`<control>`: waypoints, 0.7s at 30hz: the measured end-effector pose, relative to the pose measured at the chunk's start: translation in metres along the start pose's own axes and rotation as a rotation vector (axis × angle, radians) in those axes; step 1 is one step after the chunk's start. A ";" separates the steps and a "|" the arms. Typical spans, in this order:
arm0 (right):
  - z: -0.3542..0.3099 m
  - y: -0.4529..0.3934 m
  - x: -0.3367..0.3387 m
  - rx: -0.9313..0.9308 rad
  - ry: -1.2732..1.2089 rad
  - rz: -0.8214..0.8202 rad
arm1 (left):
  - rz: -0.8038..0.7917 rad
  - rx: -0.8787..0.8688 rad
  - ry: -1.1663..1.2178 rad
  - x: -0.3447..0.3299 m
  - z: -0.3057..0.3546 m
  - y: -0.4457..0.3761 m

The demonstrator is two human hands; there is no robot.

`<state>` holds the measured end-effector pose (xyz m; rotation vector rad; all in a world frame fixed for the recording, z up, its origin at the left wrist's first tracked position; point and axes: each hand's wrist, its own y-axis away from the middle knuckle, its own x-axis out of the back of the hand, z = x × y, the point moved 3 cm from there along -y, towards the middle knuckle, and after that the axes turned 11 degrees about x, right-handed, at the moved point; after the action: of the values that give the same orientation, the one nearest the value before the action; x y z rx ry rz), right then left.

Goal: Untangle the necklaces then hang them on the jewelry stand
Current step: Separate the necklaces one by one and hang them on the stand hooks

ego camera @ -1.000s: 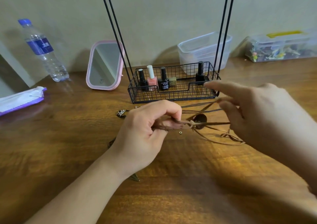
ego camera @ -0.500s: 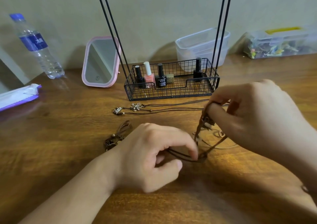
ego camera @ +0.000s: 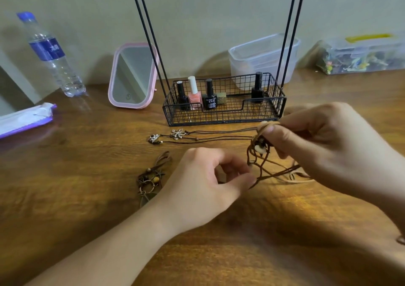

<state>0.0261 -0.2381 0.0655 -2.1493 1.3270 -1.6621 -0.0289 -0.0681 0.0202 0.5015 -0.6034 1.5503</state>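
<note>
Nearest on the wooden bench (ego camera: 65, 176): left hand (ego camera: 203, 187), fingers curled, pinching a brown cord necklace (ego camera: 260, 160) at its lower loop; right hand (ego camera: 324, 145), thumb and forefinger pinching the same cord's beaded knot, raised above the bench. Left of the hands: a beaded pendant necklace (ego camera: 151, 178), lying loose. Beyond: two thin necklaces with silver charms (ego camera: 177, 134), laid flat before the jewelry stand (ego camera: 223, 108), its wire basket holding nail polish bottles (ego camera: 195, 93). Farthest: pink mirror (ego camera: 132, 75), water bottle (ego camera: 51, 54), clear tubs (ego camera: 263, 57).
</note>
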 end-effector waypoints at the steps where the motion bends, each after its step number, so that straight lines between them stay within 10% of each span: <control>1: -0.001 -0.001 0.000 0.017 -0.055 -0.007 | 0.003 -0.005 -0.010 0.000 0.000 0.000; 21: 0.002 0.000 -0.001 0.099 -0.452 -0.340 | -0.026 -0.135 0.138 0.006 -0.002 -0.001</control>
<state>0.0272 -0.2382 0.0637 -2.5869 0.7731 -1.1826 -0.0279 -0.0620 0.0229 0.2967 -0.5884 1.4942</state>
